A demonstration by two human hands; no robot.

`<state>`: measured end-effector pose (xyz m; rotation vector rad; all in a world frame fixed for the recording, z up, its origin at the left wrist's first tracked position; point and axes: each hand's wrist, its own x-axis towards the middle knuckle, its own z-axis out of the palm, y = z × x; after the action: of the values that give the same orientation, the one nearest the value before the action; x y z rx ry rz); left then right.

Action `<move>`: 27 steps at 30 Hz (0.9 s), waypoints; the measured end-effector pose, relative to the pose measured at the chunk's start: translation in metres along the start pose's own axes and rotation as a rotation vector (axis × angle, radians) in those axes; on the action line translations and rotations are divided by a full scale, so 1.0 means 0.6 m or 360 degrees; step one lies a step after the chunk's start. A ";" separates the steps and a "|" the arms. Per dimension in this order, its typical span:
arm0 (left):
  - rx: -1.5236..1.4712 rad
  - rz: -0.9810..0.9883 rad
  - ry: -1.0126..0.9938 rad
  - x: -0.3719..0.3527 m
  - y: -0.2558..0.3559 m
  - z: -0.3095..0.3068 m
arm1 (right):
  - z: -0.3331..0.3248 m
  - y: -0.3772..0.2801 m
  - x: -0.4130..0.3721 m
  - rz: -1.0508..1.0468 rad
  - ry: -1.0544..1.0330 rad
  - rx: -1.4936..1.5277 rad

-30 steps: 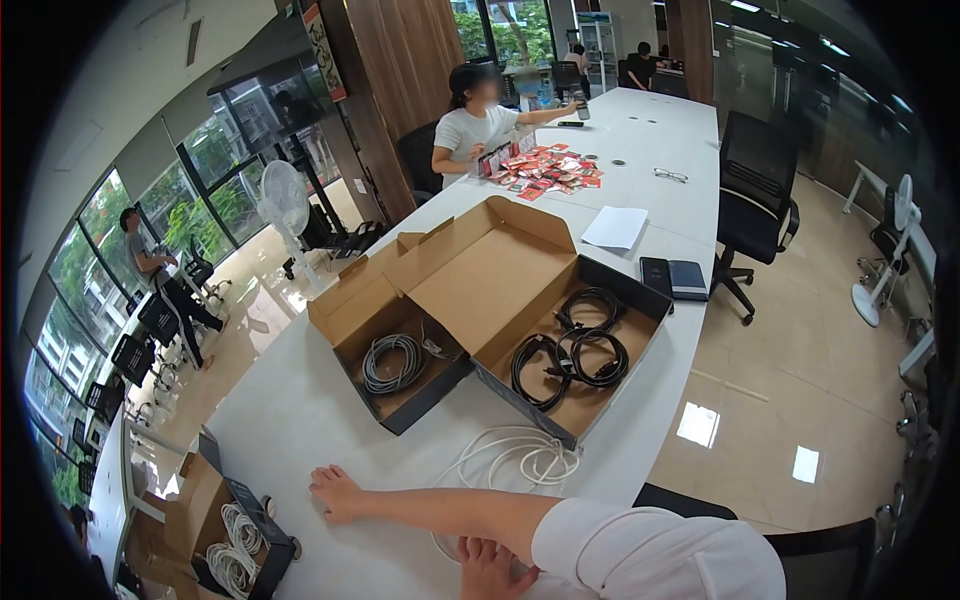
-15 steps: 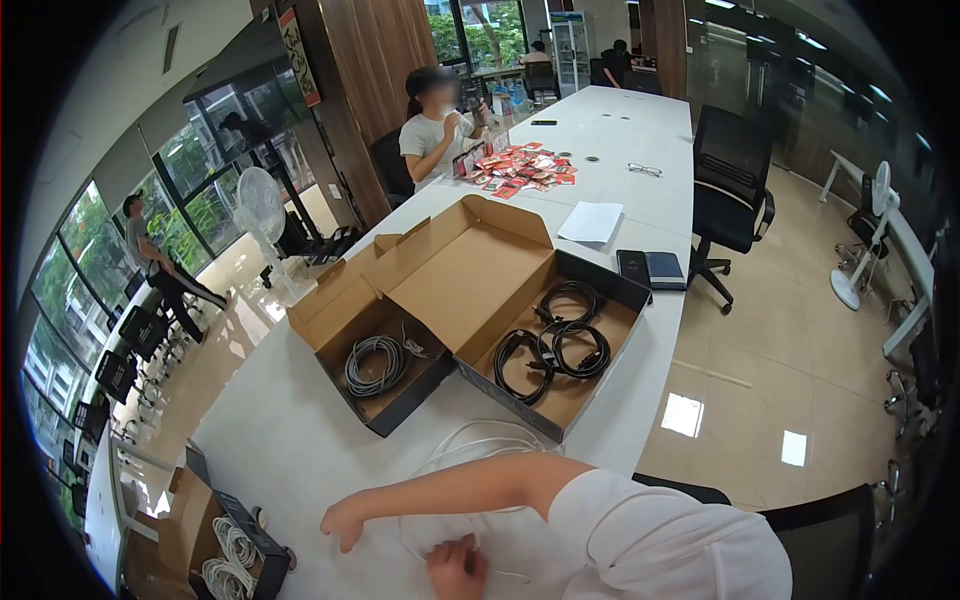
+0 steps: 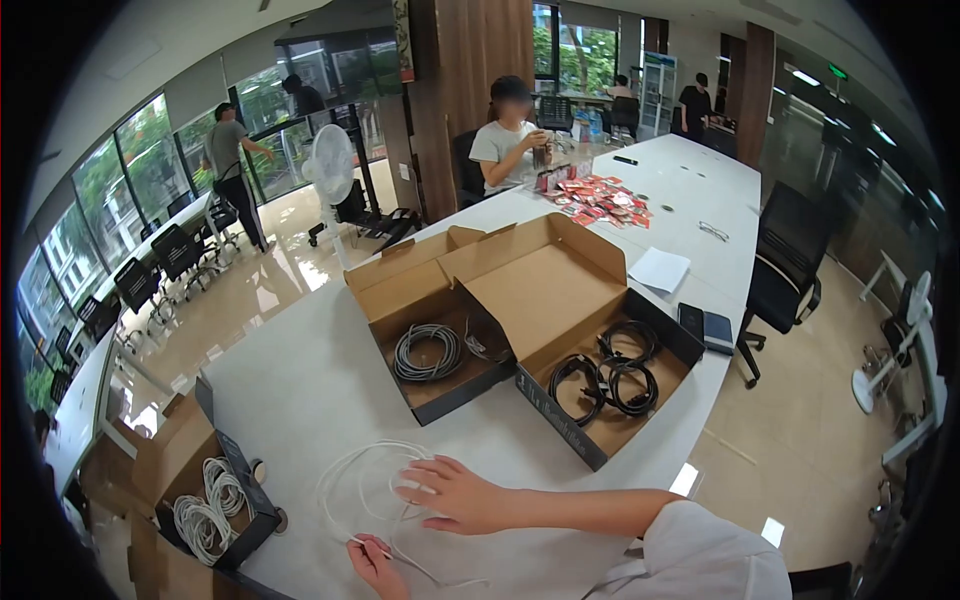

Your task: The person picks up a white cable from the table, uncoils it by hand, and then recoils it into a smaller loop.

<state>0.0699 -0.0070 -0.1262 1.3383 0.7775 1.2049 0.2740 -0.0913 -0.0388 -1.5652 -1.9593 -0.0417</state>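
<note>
Left hand [image 3: 375,565] pinches the white cable [image 3: 345,475] at the tabletop's [image 3: 300,380] near edge. Right hand [image 3: 455,495] lies spread on its loops.

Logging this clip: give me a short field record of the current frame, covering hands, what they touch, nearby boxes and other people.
left hand: pinches a strand of the white cable
right hand: fingers spread, resting on the cable loops
surface: white table
left box: open, holds a grey cable coil
right box: open, holds black cables
low box beside the table: white cable coils
others: a seated person at the far end
</note>
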 end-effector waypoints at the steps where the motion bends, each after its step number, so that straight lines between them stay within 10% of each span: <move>1: 0.0124 0.0013 -0.0091 -0.002 -0.014 -0.012 | 0.017 0.015 -0.018 0.0046 -0.0019 -0.0005; 16: 0.1210 0.0043 -0.0645 -0.016 0.011 0.006 | 0.081 0.078 -0.055 0.0209 0.0184 0.0560; 25: 0.0979 -0.0030 -0.0715 -0.030 0.041 0.022 | 0.073 0.070 -0.061 0.0008 0.0209 0.0883; 27: 0.0382 -0.0455 -0.0475 -0.021 0.023 0.017 | 0.074 0.071 -0.063 -0.0003 0.0215 0.0955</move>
<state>0.0737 -0.0242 -0.1143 1.5008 0.8801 0.6835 0.2962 -0.0940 -0.1072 -1.1295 -1.6583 0.3942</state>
